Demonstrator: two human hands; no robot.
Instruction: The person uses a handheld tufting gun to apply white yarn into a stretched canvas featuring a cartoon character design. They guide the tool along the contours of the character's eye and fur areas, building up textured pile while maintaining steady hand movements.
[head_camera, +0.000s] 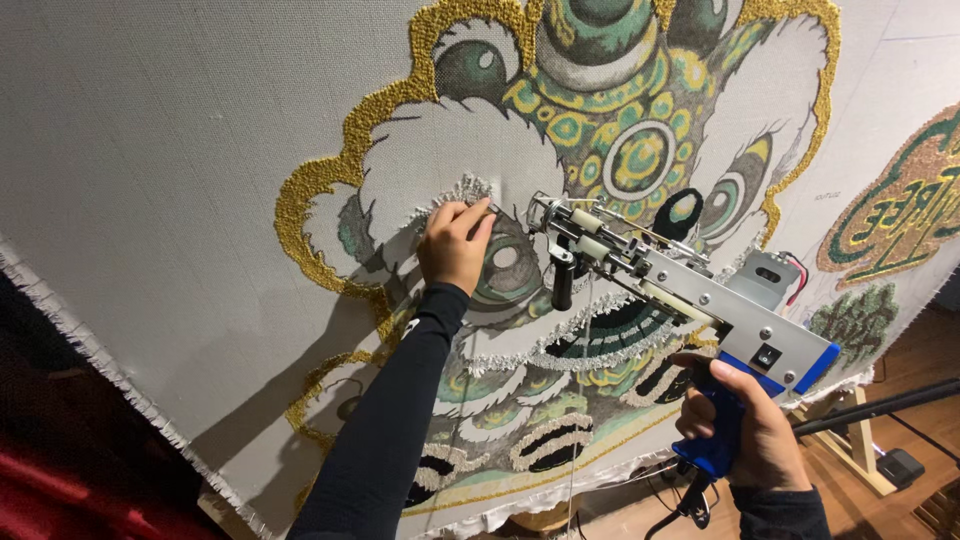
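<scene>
Left hand (455, 243): our fingertips press the stretched cloth (150, 200) at its centre, steadying the weave | Right hand (745, 425): we grip the tufting gun (680, 290) by its blue handle, needle aimed at the cloth beside the left hand | Outward: gold tufted outline (330, 180) rings the design.

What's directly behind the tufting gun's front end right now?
Behind the tufting gun is the stretched cloth with its printed green and gold pattern. The right hand covers the blue handle. The spot where the tip meets the cloth is hidden.
</scene>
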